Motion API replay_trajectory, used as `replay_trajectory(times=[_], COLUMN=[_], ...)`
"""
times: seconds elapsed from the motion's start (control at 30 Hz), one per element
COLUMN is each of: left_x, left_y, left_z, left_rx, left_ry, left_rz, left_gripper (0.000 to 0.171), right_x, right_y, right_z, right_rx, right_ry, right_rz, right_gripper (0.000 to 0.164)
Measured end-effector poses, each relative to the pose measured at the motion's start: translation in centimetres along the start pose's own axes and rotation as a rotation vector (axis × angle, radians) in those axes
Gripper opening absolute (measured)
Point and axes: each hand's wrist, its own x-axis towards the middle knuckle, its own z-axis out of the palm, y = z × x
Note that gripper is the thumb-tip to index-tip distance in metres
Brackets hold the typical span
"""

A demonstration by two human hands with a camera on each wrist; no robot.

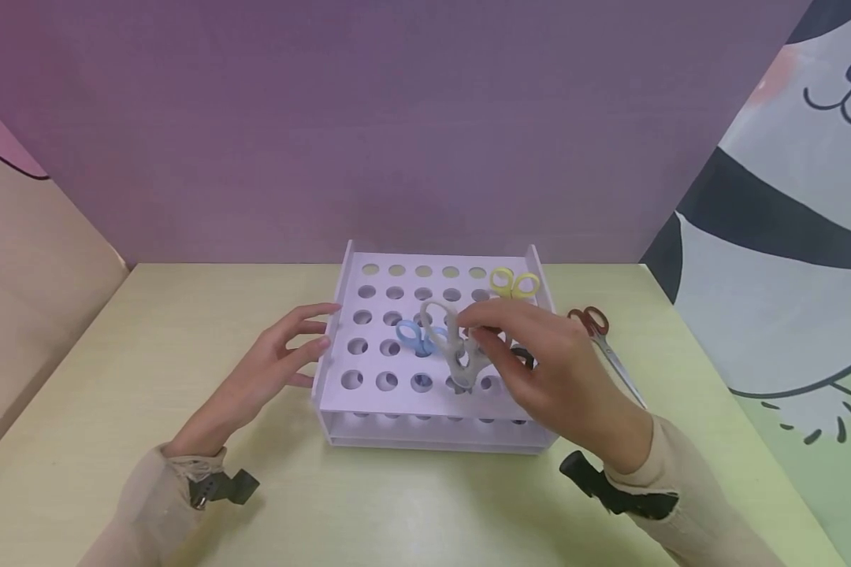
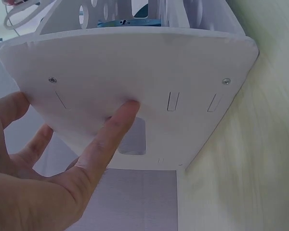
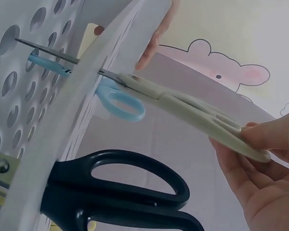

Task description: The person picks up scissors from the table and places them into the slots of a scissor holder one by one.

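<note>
Altogether five scissors appear. The right hand [image 1: 560, 366] pinches the white-handled scissors [image 1: 455, 344], upright-ish, blades down through a perforated rack's [image 1: 432, 402] front-row hole; only the right wrist view reveals their lower blades. Blue [image 1: 417, 343], black [image 3: 70, 179], yellow pairs [image 1: 512, 290] stand racked; the red-handled pair [image 1: 610, 354] lies beside. The left hand's [image 1: 273, 354] extended fingers touch the rack's side.

Two hands, the left hand [image 1: 276, 350] and the right hand [image 1: 551, 364], flank one rack [image 1: 369, 402], and scissors number five: one cream pair [image 3: 183, 109] between the right fingers, one blue pair [image 1: 418, 344] left of that hand, one black pair [image 3: 67, 185] beside it (partly covered from above), one yellow pair [image 1: 514, 291] beyond it, one red-handled pair [image 1: 613, 359] to its right.
</note>
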Motion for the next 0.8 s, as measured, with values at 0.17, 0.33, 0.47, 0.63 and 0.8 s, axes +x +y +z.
replay_trajectory(times=[0.17, 0.33, 0.47, 0.63, 0.8], left_x=[0.0, -0.1, -0.1, -0.2, -0.3], left_y=[-0.1, -0.2, -0.1, 0.1, 0.3], left_z=[0.0, -0.1, 0.0, 0.0, 0.0], left_rx=[0.011, 0.003, -0.003, 0.005, 0.011], left_ry=[0.000, -0.001, -0.004, 0.001, 0.002], left_rz=[-0.003, 0.000, 0.000, 0.003, 0.004], left_gripper=[0.047, 0.047, 0.047, 0.047, 0.047], right_x=[-0.1, -0.2, -0.6, -0.7, -0.7], right_y=[0.3, 0.6, 0.2, -0.8, -1.2], right_z=[0.3, 0.6, 0.6, 0.4, 0.4], right_rx=[-0.013, 0.011, -0.014, -0.078, -0.084], right_ry=[0.009, -0.019, -0.081, -0.123, -0.132], right_rz=[0.003, 0.028, 0.091, 0.119, 0.136], right_gripper=[0.023, 0.025, 0.030, 0.031, 0.028])
